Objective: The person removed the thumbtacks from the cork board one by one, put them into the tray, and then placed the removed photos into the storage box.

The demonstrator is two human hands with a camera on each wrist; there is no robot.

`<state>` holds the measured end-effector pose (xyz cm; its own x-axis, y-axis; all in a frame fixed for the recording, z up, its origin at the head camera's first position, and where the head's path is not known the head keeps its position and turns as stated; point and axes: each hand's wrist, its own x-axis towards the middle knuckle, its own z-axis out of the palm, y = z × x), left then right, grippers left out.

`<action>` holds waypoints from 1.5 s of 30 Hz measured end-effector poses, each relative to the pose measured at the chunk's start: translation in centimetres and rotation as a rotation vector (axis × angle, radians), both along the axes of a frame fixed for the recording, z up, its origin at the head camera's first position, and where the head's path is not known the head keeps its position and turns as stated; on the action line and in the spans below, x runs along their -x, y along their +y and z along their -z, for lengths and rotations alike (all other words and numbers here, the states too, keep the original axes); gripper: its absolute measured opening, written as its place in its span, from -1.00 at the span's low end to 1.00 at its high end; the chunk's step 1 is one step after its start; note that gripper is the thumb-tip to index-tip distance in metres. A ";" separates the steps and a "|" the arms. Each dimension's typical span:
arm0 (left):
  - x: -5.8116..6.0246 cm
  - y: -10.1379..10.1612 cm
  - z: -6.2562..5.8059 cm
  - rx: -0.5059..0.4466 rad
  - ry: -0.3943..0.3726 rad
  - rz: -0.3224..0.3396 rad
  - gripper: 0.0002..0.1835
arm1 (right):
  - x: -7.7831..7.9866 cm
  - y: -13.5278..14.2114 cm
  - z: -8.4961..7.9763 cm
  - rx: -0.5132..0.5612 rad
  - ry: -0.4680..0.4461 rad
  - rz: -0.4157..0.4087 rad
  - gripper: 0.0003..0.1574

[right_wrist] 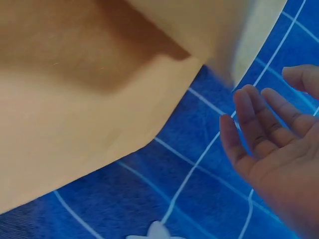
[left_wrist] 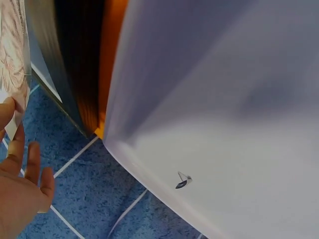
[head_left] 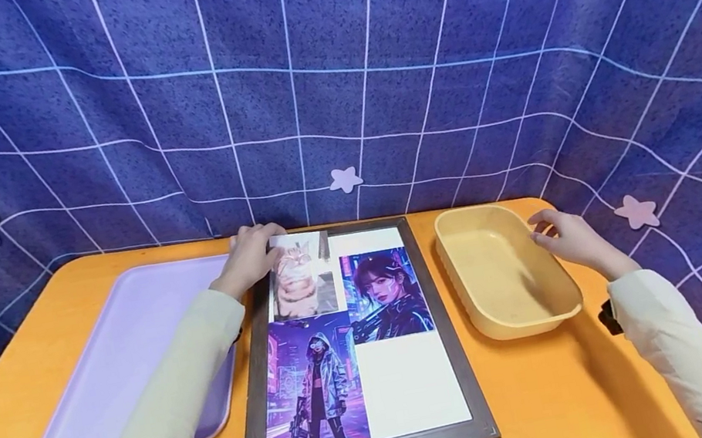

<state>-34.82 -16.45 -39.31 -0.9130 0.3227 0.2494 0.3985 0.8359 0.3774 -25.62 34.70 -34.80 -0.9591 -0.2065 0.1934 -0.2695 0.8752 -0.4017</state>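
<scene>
My left hand (head_left: pixel 252 256) is at the upper left of a dark picture frame (head_left: pixel 474 385). It pinches the top edge of a cat picture card (head_left: pixel 297 283), with the thumb on its face in the left wrist view. The card overlaps the frame's white backing, above a picture of a hooded figure (head_left: pixel 327 403) and left of a portrait picture (head_left: pixel 390 302). My right hand (head_left: pixel 568 235) hovers at the right rim of a yellow basin (head_left: pixel 518 326), holding nothing. Its fingers are loosely bent and apart in the right wrist view.
A lilac tray (head_left: pixel 117 370) lies left of the frame, under my left forearm. A small dark-and-white scrap (left_wrist: pixel 183 180) shows in it. All stand on an orange table (head_left: pixel 531 399); a blue gridded curtain (head_left: pixel 330 97) with stars hangs behind and at the sides.
</scene>
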 end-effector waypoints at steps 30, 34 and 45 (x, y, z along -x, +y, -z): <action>-0.5 0.4 -1.7 -0.079 0.007 -0.019 -0.76 | -1.4 3.7 3.7 0.434 -0.253 0.028 -0.51; -0.5 0.4 -1.8 -0.091 0.035 -0.024 -0.76 | -1.4 3.6 3.9 0.472 -0.266 0.041 -0.50; -0.7 1.0 -2.1 -0.144 0.098 -0.031 -0.78 | -1.6 3.4 4.3 0.520 -0.251 0.030 -0.49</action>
